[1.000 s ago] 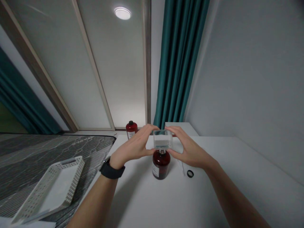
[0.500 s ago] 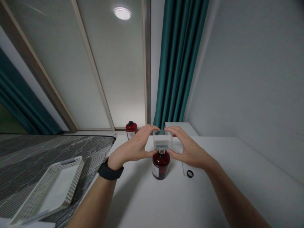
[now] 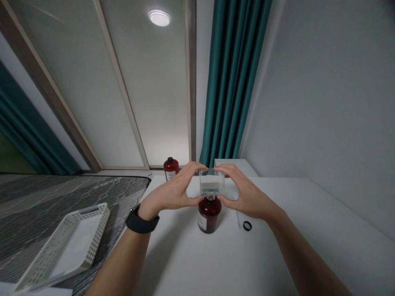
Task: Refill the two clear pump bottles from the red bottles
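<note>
Between my two hands is a small clear, square-sided glass bottle (image 3: 212,183), held neck down. Its narrow end meets the mouth of a dark red bottle (image 3: 208,220) with a white label, which stands upright on the white table (image 3: 197,267). My left hand (image 3: 182,187) grips the clear bottle from the left, thumb low and fingers along the top. On the other side my right hand (image 3: 240,191) grips it the same way. A black ring (image 3: 247,226) lies right of the red bottle, beside a thin white stick (image 3: 238,220).
A second red bottle with a black cap (image 3: 170,166) stands at the table's far left corner. Left of the table, a white perforated basket (image 3: 100,230) sits lower down over a grey patterned surface (image 3: 123,193). A teal curtain (image 3: 236,82) hangs behind, with a wall at right.
</note>
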{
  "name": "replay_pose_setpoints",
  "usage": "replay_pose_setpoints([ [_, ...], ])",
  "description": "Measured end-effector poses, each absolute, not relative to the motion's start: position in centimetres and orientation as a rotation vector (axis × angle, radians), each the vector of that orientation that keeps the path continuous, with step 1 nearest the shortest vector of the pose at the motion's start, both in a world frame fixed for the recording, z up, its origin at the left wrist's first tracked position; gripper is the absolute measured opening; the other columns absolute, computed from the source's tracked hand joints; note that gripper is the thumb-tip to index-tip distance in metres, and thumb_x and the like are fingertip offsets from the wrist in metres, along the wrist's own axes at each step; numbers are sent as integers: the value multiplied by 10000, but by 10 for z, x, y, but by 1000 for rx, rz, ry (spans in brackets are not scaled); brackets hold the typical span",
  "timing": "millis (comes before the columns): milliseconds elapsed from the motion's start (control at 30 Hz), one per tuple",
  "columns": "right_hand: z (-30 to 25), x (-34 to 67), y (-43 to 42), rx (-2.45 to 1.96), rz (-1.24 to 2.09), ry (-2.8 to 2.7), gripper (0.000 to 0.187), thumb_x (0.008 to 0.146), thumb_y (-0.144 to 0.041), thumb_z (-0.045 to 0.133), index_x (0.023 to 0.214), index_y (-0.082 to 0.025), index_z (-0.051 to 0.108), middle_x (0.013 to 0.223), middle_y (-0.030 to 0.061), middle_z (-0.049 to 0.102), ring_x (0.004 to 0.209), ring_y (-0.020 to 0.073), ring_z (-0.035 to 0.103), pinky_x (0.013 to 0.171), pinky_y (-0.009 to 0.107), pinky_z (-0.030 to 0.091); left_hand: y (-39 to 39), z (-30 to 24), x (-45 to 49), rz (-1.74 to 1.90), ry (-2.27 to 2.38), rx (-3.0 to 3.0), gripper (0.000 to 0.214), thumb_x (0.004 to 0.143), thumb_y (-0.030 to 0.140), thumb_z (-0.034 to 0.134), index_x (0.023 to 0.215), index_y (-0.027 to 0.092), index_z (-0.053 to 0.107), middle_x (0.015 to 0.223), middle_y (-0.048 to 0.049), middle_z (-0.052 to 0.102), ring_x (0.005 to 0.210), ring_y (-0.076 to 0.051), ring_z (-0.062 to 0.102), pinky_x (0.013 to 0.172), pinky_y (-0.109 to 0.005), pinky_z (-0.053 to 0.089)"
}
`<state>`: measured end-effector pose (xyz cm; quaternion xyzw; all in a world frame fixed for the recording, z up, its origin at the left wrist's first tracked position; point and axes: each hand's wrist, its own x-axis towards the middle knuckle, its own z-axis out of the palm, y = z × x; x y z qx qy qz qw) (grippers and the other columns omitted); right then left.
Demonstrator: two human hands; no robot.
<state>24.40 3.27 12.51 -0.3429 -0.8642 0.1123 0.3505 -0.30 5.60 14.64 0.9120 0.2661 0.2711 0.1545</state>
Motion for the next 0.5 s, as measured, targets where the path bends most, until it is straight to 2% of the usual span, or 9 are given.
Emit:
replay_pose_setpoints([
  [300, 124, 246, 34, -837, 323, -2236, 555, 916, -242, 595, 1413, -320, 361, 1440, 105, 430, 1367, 290, 439, 1160, 568, 376, 57, 145, -4, 793, 754, 2634, 605, 823, 273, 702, 1334, 236, 379, 1310, -105, 499, 1227, -285, 512, 1031, -455, 478],
  [500, 120, 246, 37, -843, 437, -2186, 529, 945, -256, 563, 1427, -333, 359, 1453, 95, 410, 1383, 279, 415, 1126, 546, 426, 56, 145, -4, 795, 763, 2637, 600, 823, 287, 702, 1328, 240, 381, 1311, -104, 497, 1218, -287, 518, 1020, -457, 488],
])
